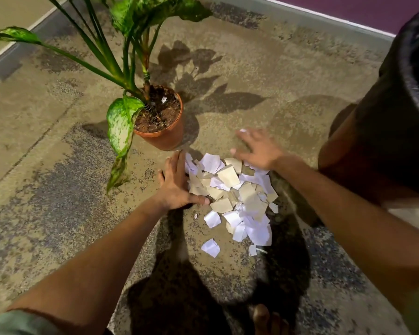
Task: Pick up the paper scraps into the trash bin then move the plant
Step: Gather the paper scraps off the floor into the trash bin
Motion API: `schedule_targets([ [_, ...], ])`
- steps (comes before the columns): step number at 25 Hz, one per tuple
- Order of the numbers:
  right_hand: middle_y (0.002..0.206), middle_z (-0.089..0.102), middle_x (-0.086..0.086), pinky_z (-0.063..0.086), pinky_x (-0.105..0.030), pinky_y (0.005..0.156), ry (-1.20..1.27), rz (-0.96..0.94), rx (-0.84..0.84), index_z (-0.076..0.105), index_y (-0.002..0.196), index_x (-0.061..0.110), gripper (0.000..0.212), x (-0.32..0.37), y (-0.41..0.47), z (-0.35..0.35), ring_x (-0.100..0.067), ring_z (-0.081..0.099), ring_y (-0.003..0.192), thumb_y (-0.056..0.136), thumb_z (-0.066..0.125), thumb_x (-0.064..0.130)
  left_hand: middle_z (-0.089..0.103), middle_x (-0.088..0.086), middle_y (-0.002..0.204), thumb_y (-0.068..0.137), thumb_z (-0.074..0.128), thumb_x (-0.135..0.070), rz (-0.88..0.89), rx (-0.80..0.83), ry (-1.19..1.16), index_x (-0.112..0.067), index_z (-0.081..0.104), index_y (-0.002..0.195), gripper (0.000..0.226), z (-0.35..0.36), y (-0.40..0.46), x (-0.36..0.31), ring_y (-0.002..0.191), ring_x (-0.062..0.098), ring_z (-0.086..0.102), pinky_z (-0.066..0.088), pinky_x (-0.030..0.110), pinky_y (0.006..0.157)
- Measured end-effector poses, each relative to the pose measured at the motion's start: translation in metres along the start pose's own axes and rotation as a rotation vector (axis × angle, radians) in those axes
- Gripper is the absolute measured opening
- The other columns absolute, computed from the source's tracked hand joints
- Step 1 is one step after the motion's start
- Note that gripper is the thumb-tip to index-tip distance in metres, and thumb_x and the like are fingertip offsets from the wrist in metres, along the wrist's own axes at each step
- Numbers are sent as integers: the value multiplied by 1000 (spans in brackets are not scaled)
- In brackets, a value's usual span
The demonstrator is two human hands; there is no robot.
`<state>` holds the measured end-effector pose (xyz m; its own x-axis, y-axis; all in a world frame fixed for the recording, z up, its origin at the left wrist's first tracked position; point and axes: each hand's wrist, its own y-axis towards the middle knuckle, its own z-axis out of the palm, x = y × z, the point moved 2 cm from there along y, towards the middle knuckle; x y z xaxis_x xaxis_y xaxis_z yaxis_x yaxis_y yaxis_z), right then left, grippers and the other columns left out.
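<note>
Paper scraps (235, 197), white and tan, lie in a loose heap on the mottled concrete floor (252, 76), and we have both hands down at the pile. Our left hand (177, 182) stands on its edge against the heap's left side, fingers straight and pressed together, thumb lying along the near scraps; it pinches nothing. Our right hand (257, 151) lies flat at the far right corner of the heap with its fingers spread and its palm down on the top scraps. It is blurred, and a small white scrap shows at its fingertips; we cannot tell whether a finger holds it.

A few scraps lie apart from the heap on its near side, and one tiny white scrap (164, 99) sits on the soil in the plant pot. The plant (131, 56) stands just beyond our left hand in a terracotta pot (165, 139), one speckled leaf drooping over the rim toward the floor. The trash bin (397, 112), lined with a black bag, stands upright to the right of the heap, close to our right forearm.
</note>
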<state>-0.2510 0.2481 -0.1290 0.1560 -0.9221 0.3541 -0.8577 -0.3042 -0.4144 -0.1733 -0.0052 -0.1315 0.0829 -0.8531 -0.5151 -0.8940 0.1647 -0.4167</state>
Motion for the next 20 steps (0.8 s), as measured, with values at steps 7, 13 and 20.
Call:
schedule_targets([
  [7,133,56,-6,46,-33,93,-219,-59,-106,42,142,33,54,42,-62,30,-29,55,121,91,60,39,48,16,138,71,82,-10,403,2,9,-7,45,140,78,4,-2,-56,127,32,46,32,26,106],
  [13,100,71,-8,45,-33,76,-167,82,-256,65,115,20,26,18,-108,-5,-30,63,98,91,58,13,64,0,123,73,79,-19,396,90,244,-20,65,120,49,-24,-1,-94,103,16,61,46,22,84],
  [20,118,69,-5,51,-39,93,61,165,-409,62,124,27,28,40,-170,-85,-29,62,109,96,58,24,71,-6,80,66,85,-32,394,36,257,-21,72,100,38,-70,-25,-170,63,-3,59,42,15,56],
])
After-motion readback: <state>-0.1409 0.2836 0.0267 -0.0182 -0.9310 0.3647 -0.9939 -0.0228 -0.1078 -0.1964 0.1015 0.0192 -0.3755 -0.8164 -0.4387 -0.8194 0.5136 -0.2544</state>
